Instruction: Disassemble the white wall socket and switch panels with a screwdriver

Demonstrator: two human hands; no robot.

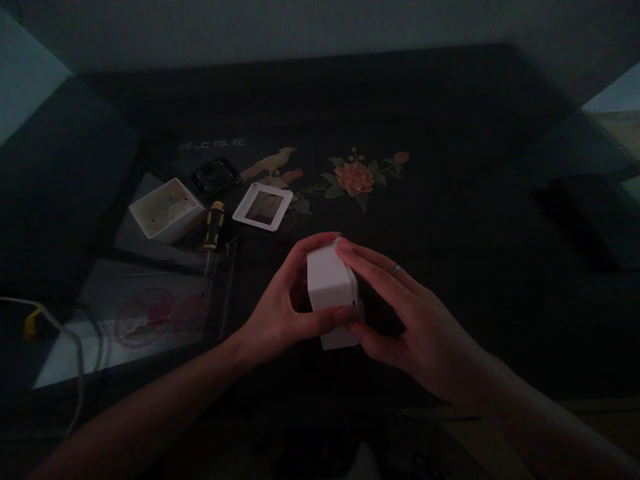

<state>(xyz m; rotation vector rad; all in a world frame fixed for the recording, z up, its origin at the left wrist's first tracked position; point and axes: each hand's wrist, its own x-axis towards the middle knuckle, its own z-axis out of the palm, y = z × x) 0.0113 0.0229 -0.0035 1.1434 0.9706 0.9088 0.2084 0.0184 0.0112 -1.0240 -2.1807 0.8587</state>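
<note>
Both hands grip a white plastic electrical box (329, 277) just above the dark table, near its front. My left hand (295, 300) wraps the left side, with the thumb across the near face and the fingers over the top. At the right, my right hand (400, 303) presses along a thin plate edge with a small dark slot, its fingertips on the upper corner and its thumb below. A ring shows on one right finger. The palms and fingers hide part of the box, and its right face cannot be seen.
On the dark table (450, 220), left of the hands, lie an open white box (175, 225), a black switch-like module (216, 176), a white square frame (239, 217), a yellow-black screwdriver (215, 225) and small screws (231, 245). A pale cable (77, 353) runs at the far left.
</note>
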